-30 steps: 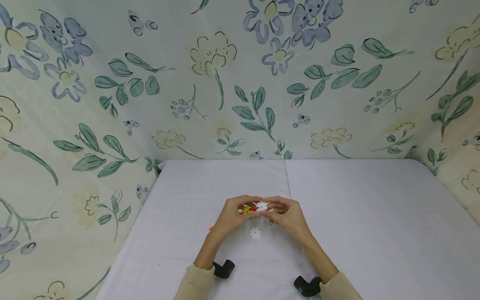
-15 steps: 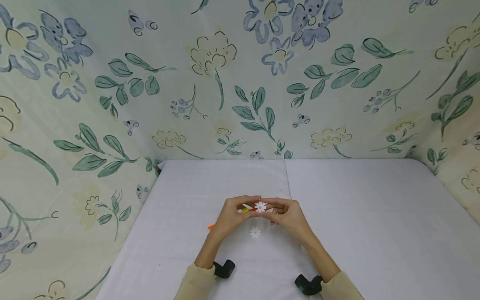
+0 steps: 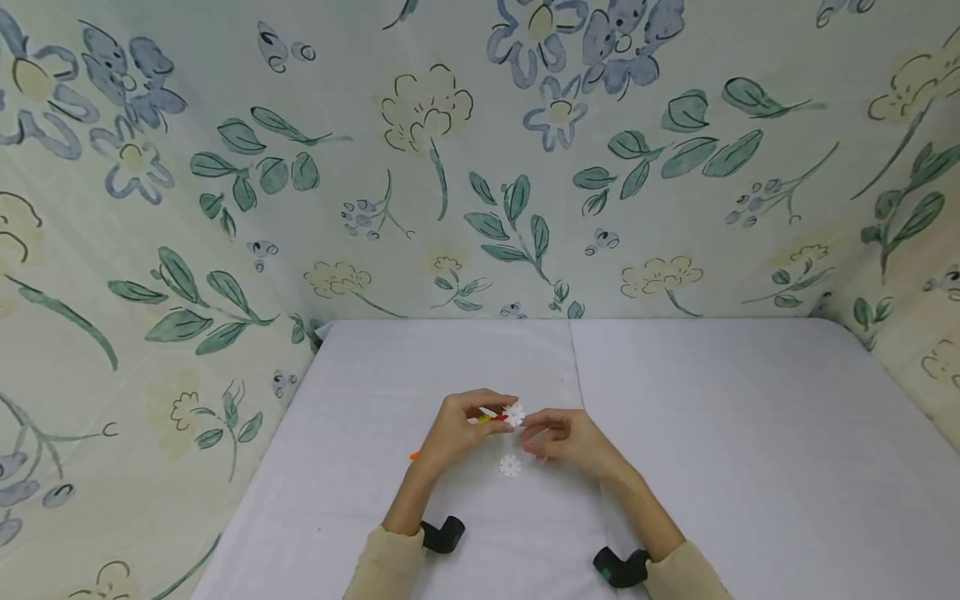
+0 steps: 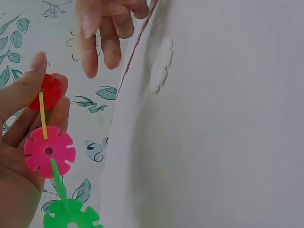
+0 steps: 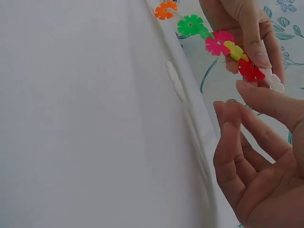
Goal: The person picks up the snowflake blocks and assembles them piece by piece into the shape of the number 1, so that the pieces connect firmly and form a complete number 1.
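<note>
My left hand (image 3: 457, 427) pinches a chain of slotted snowflake discs near its end, thumb on the red disc (image 5: 250, 71). Beyond red, a white disc (image 5: 274, 81) sticks out of the grip. From red, the chain runs through yellow (image 5: 236, 51), pink (image 5: 219, 42) and green (image 5: 191, 24) to an orange disc (image 5: 166, 10), hanging below the hand. Just right of the white disc is my right hand (image 3: 573, 440), apart from it, its fingers loosely bent with nothing seen between them. A loose white snowflake disc (image 3: 510, 465) lies on the table below both hands.
A white cloth with a crease covers the table (image 3: 720, 433). Floral fabric (image 3: 465, 167) hangs behind and at the sides. Each wrist wears a black camera mount, such as the left one (image 3: 444, 535).
The right hand has let go of the white disc and drawn back slightly right and down. The left hand still holds the chain and has shifted slightly left.
</note>
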Motion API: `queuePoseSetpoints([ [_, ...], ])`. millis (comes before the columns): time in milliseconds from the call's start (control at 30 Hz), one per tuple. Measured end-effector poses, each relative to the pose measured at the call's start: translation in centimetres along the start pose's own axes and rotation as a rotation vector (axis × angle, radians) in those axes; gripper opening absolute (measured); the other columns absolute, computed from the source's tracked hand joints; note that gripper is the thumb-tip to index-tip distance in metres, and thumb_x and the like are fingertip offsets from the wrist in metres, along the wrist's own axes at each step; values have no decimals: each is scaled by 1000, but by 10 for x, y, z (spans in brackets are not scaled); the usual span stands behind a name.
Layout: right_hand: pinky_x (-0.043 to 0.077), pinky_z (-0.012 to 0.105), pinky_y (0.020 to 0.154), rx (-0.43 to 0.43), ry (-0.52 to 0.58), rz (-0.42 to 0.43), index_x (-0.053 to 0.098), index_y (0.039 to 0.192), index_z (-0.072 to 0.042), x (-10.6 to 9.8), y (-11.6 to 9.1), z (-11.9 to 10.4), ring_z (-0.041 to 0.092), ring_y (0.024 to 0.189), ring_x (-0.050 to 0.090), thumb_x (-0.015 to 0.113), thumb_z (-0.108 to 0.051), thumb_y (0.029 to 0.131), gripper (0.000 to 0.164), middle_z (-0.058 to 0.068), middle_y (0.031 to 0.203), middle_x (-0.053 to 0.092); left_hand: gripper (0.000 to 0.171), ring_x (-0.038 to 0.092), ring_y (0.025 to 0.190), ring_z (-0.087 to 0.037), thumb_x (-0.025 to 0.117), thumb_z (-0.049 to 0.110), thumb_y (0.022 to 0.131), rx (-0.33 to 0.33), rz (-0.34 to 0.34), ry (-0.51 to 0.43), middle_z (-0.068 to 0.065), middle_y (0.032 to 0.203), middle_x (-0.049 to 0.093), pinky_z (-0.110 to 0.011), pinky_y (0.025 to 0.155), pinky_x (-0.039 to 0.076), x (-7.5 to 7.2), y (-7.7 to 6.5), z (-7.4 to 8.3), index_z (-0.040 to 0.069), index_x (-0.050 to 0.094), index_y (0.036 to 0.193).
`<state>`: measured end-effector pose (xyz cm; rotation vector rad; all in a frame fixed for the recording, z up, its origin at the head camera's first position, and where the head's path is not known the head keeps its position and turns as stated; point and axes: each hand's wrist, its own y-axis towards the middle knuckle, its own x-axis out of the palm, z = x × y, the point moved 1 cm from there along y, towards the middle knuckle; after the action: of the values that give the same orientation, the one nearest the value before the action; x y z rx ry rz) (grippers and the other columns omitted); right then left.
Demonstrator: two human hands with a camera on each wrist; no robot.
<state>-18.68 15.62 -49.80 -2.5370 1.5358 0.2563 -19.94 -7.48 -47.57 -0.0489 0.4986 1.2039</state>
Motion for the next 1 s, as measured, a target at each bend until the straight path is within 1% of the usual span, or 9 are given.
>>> queuePoseSetpoints([
  [100,55,21,71,-21,-27,-84,70,125,3,8,2,3,8,77,69,79,-10,90,39,26,118,73,34,70,102,-14,84,13,86,-3,-9,-7,4,113,79,-31,87,51,-1,0,0,19,79,119],
  [167,55,20,73,-29,-29,-110,70,124,4,12,2,5,9,77,70,82,-9,87,41,25,117,73,33,71,102,-14,83,11,86,-2,-16,-4,3,113,79,-29,86,50,-2,0,0,18,79,119],
  [233,55,21,74,-40,-35,-113,71,123,3,15,2,6,11,78,71,84,-8,85,42,24,115,74,32,71,102,-14,83,12,87,4,-23,-4,1,113,79,-28,85,50,-2,0,0,16,79,119],
  [333,54,21,70,-51,-52,-101,73,120,3,17,2,7,10,75,68,86,-7,82,42,24,104,75,31,71,102,-15,83,13,87,7,-33,-9,-1,112,79,-27,84,49,-2,0,-1,15,80,118],
  [467,49,20,62,-54,-123,-75,75,117,0,21,1,6,7,69,59,88,-8,79,41,19,92,70,31,71,103,-15,84,14,87,-7,-35,-22,0,112,78,-28,86,49,-3,-1,0,17,80,118],
  [600,46,19,60,-79,-218,-51,77,114,-2,26,2,2,6,68,53,90,-9,78,39,14,93,66,32,71,104,-16,84,15,86,-15,-34,-38,0,112,78,-30,88,49,-4,-1,-1,16,80,118],
  [733,43,20,60,-75,-280,-19,80,106,-4,29,2,-2,7,68,50,91,-9,76,33,11,90,64,32,70,103,-18,85,17,85,-1,-41,-50,-3,110,77,-30,88,49,-3,0,-2,16,80,117],
  [833,44,20,60,-80,-308,-10,77,102,-4,29,2,-3,7,67,50,91,-8,75,31,10,90,64,33,69,103,-19,87,17,83,1,-44,-58,-4,109,77,-30,87,49,-3,1,-2,16,81,116],
  [1000,48,20,62,-103,-326,-29,72,100,-7,28,0,-3,6,68,55,90,-7,77,29,8,88,66,34,69,102,-19,88,18,82,-14,-35,-59,-2,106,76,-30,85,49,-3,0,-3,18,81,115],
])
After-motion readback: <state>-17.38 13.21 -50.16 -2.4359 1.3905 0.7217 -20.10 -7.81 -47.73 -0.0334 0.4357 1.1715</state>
